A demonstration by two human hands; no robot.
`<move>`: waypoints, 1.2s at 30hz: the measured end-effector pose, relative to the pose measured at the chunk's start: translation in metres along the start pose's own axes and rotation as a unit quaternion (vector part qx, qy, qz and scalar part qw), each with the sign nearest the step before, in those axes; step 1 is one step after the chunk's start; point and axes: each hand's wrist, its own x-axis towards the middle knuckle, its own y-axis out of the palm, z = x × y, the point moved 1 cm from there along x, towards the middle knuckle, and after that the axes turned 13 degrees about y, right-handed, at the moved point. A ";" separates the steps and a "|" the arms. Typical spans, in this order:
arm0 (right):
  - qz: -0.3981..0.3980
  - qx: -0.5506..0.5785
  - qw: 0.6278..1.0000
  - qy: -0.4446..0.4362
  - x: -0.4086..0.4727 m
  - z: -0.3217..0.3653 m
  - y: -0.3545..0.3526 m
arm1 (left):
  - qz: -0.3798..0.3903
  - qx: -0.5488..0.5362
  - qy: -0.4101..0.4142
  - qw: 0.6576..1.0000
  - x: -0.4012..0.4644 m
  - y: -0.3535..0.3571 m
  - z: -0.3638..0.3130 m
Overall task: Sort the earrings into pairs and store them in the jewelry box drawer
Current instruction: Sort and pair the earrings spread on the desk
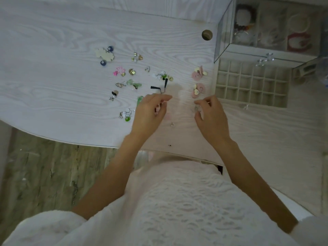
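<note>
Several loose earrings lie across the white table [62,82]. Two matching pink disc earrings [198,75] [198,90] sit side by side near the open jewelry box drawer [248,84], whose grid of small compartments looks bare. My left hand [150,112] hovers just below a black bar earring pair [159,87], fingers curled round a blurred pink earring [166,115]. My right hand [211,118] pinches a small clear earring [196,108] between thumb and forefinger. A green earring [139,100] shows beside my left hand.
The glass jewelry box [266,29] stands at the back right with bracelets inside. White flower earrings with blue beads [105,54], pink flowers [119,71] and gold hearts [137,56] lie further left. A round cable hole [207,34] is in the tabletop.
</note>
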 end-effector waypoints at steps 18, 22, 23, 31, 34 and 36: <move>0.143 -0.023 0.973 -0.182 0.083 0.147 0.077 | 0.044 0.106 -0.174 0.978 -0.002 -0.029 0.063; 0.129 0.000 0.981 -0.144 0.082 0.137 0.077 | 0.039 0.111 -0.183 0.976 -0.004 -0.040 0.073; 0.112 -0.009 0.983 -0.145 0.081 0.134 0.076 | 0.037 0.109 -0.182 0.977 -0.004 -0.043 0.074; 0.037 -0.076 0.990 -0.115 0.080 0.135 0.072 | 0.037 0.112 -0.177 0.977 -0.001 -0.043 0.084; 0.049 -0.080 0.989 -0.117 0.084 0.138 0.075 | 0.028 0.107 -0.170 0.979 0.000 -0.043 0.085; 0.064 -0.074 0.986 -0.132 0.088 0.142 0.077 | 0.024 0.106 -0.168 0.980 0.001 -0.044 0.086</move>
